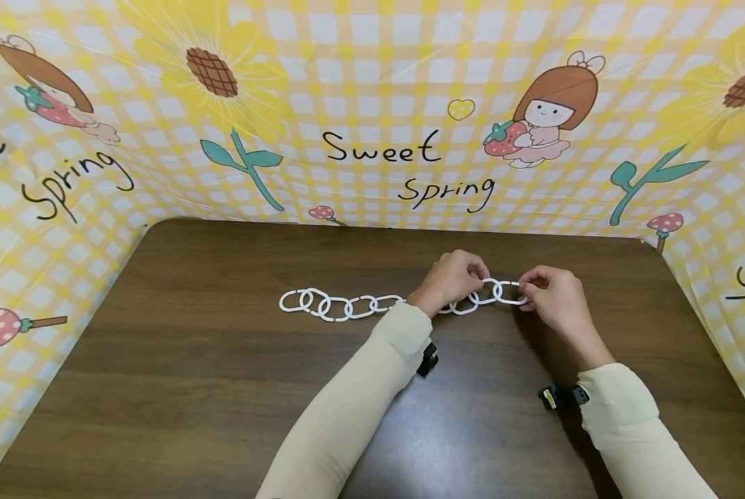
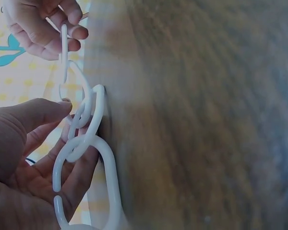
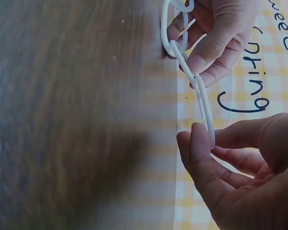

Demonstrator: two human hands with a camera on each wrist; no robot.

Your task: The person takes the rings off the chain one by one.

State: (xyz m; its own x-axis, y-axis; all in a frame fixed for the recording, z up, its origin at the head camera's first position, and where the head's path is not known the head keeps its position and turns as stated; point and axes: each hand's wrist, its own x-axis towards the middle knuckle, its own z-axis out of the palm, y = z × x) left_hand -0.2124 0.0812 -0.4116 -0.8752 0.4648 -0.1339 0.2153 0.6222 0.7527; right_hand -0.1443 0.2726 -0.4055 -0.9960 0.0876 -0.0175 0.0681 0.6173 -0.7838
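A chain of white plastic oval links (image 1: 337, 319) stretches across the brown table. Its left part lies on the wood, and the right end is slightly raised. My left hand (image 1: 448, 283) reaches over the chain and pinches a link near the right end between thumb and fingers, hiding some middle links behind it. On the right, my right hand (image 1: 558, 298) grips the end link (image 3: 207, 110) by its outer side with thumb and fingertips. In the left wrist view, a nearer link (image 2: 113, 182) shows a small gap in its side.
The brown wooden table (image 1: 160, 388) carries the chain. A yellow-and-white checked cloth (image 1: 372, 83) with printed flowers and lettering stands around its back and sides. Black wrist cameras are strapped at both cream sleeves (image 1: 360, 395).
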